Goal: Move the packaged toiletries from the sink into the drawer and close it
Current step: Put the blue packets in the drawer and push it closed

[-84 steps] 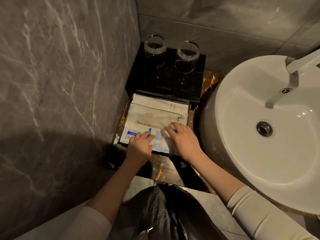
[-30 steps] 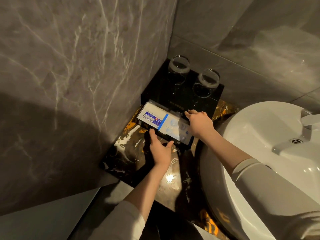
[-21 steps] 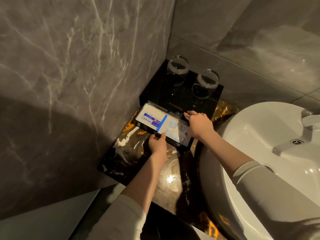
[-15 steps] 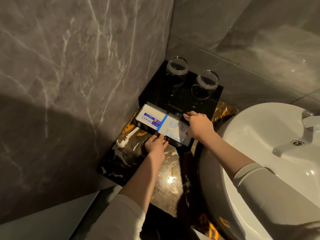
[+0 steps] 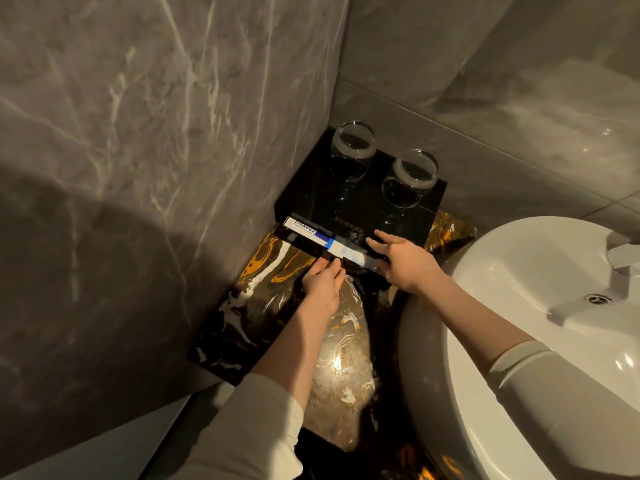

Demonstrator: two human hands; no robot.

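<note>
A black box (image 5: pixel 349 209) stands in the corner of the counter, and its drawer (image 5: pixel 304 244) sticks out only a narrow strip. In that strip lie packaged toiletries (image 5: pixel 308 232), white with a blue band. My left hand (image 5: pixel 323 282) has straight fingers pressing against the drawer's front edge. My right hand (image 5: pixel 403 259) lies flat with straight fingers over the drawer's right end and the box's front edge. The white sink (image 5: pixel 540 341) on the right has no packages in the part I see.
Two upturned glasses (image 5: pixel 353 150) (image 5: pixel 412 174) stand on top of the black box. Grey marble walls close in on the left and behind. The glossy black and gold counter (image 5: pixel 277 306) lies in front of the box. A tap (image 5: pixel 623 258) hangs over the sink.
The drawer has slid back into the box, from wide open to a narrow strip. My left hand went from under the drawer front to pushing it. My right hand flattened.
</note>
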